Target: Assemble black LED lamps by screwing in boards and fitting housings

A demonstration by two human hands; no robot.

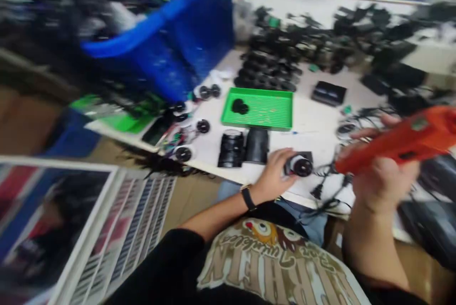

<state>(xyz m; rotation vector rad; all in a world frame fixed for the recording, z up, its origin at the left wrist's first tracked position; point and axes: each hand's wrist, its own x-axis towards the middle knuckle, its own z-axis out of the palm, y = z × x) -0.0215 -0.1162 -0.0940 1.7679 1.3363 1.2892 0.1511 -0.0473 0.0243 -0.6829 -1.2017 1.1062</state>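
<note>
My left hand [273,175] grips a small round black-and-white part [299,166], low on the white table [309,122] near its front edge. My right hand [383,184] is raised at the right and wrapped around an orange hand tool [399,141], which is blurred and tilted across the view. Its tip points left toward the round part, with a gap between them. Just beyond my left hand stand two black cylinders [231,148] [257,146]. A green tray [265,109] holds a black round piece.
Several black round parts and loose black components lie along the table's far side. Tangled black cables [329,195] lie near the front edge. A large blue crate [171,34] stands at the far left, and a striped printed board [107,229] leans at the lower left.
</note>
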